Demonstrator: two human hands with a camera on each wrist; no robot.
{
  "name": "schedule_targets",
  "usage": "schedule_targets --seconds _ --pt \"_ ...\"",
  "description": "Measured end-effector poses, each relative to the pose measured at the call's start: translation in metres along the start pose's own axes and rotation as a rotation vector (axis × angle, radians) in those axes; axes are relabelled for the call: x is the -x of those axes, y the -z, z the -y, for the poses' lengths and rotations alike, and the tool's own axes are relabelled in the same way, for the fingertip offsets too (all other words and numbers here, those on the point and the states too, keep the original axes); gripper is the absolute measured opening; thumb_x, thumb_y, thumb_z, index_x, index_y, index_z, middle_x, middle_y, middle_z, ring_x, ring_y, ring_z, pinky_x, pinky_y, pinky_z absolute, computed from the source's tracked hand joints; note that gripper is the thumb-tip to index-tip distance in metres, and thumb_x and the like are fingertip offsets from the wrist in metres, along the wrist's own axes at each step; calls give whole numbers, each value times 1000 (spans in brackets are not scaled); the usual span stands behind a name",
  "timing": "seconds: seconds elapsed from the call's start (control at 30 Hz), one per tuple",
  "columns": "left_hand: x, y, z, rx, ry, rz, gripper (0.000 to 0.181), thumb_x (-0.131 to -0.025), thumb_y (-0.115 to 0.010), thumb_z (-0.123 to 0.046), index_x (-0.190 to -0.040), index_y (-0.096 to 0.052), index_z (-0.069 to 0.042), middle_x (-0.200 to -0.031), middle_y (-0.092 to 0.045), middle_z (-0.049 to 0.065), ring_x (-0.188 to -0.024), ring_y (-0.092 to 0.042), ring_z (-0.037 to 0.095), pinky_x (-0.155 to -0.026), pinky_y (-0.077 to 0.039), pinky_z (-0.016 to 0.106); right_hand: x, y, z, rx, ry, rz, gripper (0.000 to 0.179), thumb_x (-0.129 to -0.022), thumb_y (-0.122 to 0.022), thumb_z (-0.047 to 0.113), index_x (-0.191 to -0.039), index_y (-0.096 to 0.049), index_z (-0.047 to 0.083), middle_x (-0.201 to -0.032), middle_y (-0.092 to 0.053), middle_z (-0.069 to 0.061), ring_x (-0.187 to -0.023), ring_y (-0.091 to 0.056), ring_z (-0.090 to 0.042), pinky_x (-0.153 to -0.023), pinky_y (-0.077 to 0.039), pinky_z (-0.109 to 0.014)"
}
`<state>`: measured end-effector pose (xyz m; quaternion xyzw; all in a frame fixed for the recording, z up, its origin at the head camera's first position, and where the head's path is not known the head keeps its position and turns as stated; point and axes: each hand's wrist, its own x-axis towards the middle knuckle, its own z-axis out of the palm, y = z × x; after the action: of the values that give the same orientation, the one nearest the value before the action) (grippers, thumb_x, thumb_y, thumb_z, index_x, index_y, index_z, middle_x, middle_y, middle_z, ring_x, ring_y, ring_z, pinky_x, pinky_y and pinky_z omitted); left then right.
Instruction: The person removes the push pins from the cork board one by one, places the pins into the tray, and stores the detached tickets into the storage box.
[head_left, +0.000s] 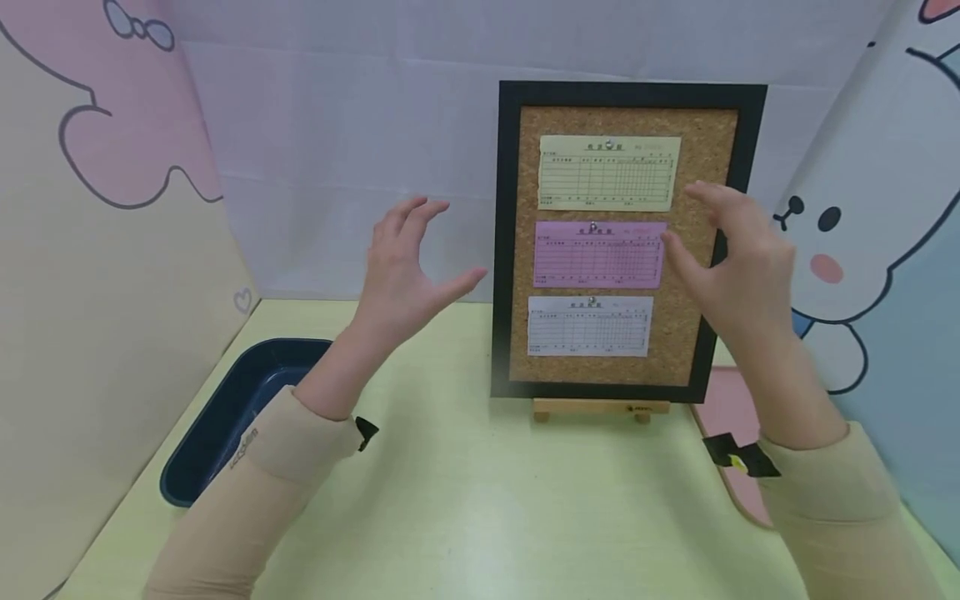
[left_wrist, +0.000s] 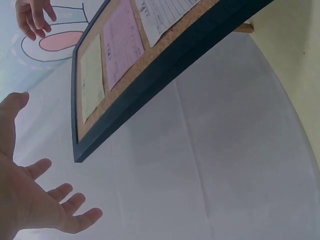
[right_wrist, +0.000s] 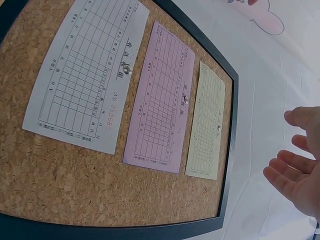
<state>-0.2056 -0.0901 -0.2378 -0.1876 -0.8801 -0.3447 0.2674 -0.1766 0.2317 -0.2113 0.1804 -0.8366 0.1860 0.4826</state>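
Observation:
A black-framed cork board (head_left: 600, 371) stands upright on a small wooden easel (head_left: 592, 407). Pinned to it, top to bottom, are a yellow receipt slip (head_left: 607, 179), a pink one (head_left: 597, 258) and a white one (head_left: 588, 329), each with a metal pushpin at its upper middle. My left hand (head_left: 401, 279) is raised left of the board, thumb and fingers spread apart, holding nothing. On the other side, my right hand (head_left: 742, 254) is held up in front of the board's right edge, its thumb and fingers apart with nothing between them.
A dark blue tray (head_left: 187, 462) sits on the table (head_left: 465, 500) at the left, partly behind my left forearm. At the right lies a pink board (head_left: 731, 400), partly covered by my right sleeve. A pale cloth (head_left: 337, 125) hangs behind everything.

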Motion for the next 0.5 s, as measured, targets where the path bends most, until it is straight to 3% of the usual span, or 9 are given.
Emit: schedule_targets --seconds 0.3,0.5 --pt "-26 -12 -17 177 124 143 82 -74 -70 -58 -142 -37 -28 -149 -27 -8 -138 -21 13 -109 -25 42 -23 -13 -2 -96 -4 -70 32 -87 -67 15 -114 -63 0 -112 -67 -13 -94 -66 -32 -88 -50 -36" --pt "-44 -26 -24 236 149 169 83 -74 -71 -57 -144 -34 -29 -149 -27 -8 -138 -21 9 -109 -27 39 -38 -27 -7 -119 -21 -79 32 -88 -66 19 -112 -64 -2 -109 -67 -14 -95 -64 -29 -87 -48 -22"
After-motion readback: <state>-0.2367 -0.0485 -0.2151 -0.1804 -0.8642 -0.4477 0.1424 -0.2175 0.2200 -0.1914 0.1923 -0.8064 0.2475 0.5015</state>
